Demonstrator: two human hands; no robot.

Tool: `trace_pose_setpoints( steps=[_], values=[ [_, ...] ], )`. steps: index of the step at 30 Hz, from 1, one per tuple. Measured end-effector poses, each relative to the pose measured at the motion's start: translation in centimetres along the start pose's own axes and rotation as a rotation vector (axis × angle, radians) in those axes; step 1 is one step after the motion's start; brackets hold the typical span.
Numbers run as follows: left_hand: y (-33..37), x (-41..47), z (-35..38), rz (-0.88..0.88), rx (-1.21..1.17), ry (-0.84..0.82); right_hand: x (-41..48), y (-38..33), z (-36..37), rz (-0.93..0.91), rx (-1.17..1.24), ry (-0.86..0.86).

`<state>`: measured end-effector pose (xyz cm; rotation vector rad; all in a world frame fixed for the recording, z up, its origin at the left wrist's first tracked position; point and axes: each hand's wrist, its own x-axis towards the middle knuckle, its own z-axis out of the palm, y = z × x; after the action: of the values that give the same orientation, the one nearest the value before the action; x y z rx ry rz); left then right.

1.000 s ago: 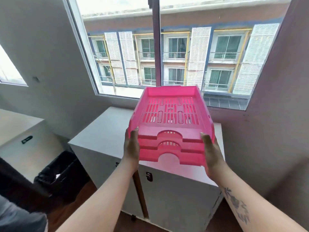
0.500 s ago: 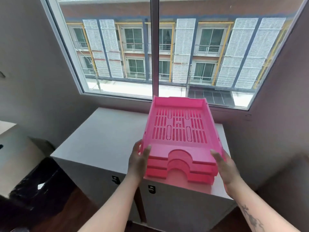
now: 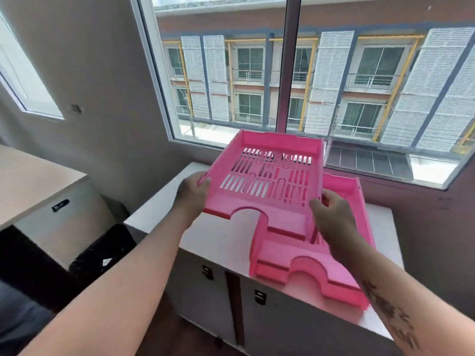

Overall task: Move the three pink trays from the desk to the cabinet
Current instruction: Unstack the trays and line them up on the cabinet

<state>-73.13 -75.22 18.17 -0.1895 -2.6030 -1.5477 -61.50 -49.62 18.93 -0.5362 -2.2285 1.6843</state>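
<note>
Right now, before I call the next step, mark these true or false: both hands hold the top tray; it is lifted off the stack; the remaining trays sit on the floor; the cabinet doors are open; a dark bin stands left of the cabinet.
1. Both hands hold the top tray. True: left hand and right hand grip its sides.
2. It is lifted off the stack. True: it hangs tilted above the remaining trays.
3. The remaining trays sit on the floor. False: they rest on the cabinet top.
4. The cabinet doors are open. False: they look closed.
5. A dark bin stands left of the cabinet. True.
</note>
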Motion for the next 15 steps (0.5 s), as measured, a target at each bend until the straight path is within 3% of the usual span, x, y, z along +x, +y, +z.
trace_pose_setpoints(
  steps=[3, 7, 15],
  values=[
    [-3.0, 3.6, -5.2, -0.048, 0.024, 0.030, 0.9, -1.0, 6.6, 0.004, 0.032, -0.119],
    [-8.6, 7.9, -9.7, -0.122, 0.022, 0.091, 2.2, -1.8, 15.2, 0.054, 0.052, -0.124],
    [-18.7, 11.5, -11.2, -0.198, 0.014, 0.007, 3.3, 2.5, 25.1, 0.183, -0.030, -0.096]
  ],
)
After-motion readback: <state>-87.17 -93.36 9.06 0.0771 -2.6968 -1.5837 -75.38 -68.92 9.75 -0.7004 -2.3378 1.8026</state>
